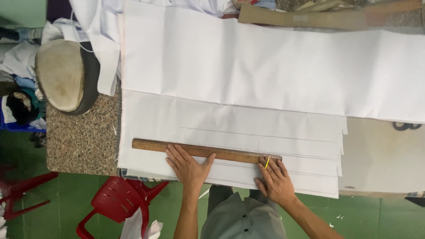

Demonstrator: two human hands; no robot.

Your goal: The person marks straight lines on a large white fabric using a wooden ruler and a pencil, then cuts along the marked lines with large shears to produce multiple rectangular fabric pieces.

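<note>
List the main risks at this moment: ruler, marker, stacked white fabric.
1. The left hand presses only the middle of the wooden ruler; its far left end is free and could pivot, skewing the line.
2. The right hand holds a thin yellow marker at the ruler's right tip, so the stroke may run off the end.
3. The white fabric layers overhang the table edge and might shift.

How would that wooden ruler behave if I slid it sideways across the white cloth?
The wooden ruler looks stiff and flat, so it would likely slide as one piece, not roll. The white cloth lies in loose layers, so it may drag and wrinkle. The left hand presses on the ruler; the right hand holds a yellow pencil at its end.
</note>
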